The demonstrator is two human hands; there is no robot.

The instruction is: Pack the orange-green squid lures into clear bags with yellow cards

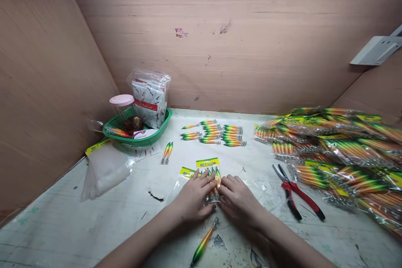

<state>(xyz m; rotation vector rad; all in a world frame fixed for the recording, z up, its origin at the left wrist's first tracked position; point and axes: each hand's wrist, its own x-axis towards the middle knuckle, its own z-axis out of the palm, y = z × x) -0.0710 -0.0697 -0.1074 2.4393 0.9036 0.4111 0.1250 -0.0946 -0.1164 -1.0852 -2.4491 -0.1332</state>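
"Looking at that clear bag of lures [217, 175] on the white-covered table [63, 226], how would you expect it to handle?"

"Light, I'd guess, with limp, slick film around stiff, smooth bodies. They'd probably slide against each other if it were tipped."

"And where would you hold it?"

"By the yellow header [207, 162] at its far end. The metal hooks [213, 197] sit at the near end, and I'd fear them snagging the film or a fingertip."

"What are the fingers doing?"

"The left hand [196, 192] lies over the bag's left part, its fingers spread and resting, not clenched. The right hand [237, 197] is at the right edge with its fingers curled; I can't tell whether they pinch the film."

"What's closest by?"

"A second yellow header [187, 171] shows just beside the left fingers, and a loose lure [203, 245] lies on the near side, hook end toward the hands. That one I'd take by its painted middle."

"Farther out?"

"Rows of lures [210, 133] lie beyond the hands. Red-handled pliers [295, 192] rest to the right, near a heap of filled bags [348, 146]. To the left are flat clear bags [108, 169] and a green basket [168, 118]."
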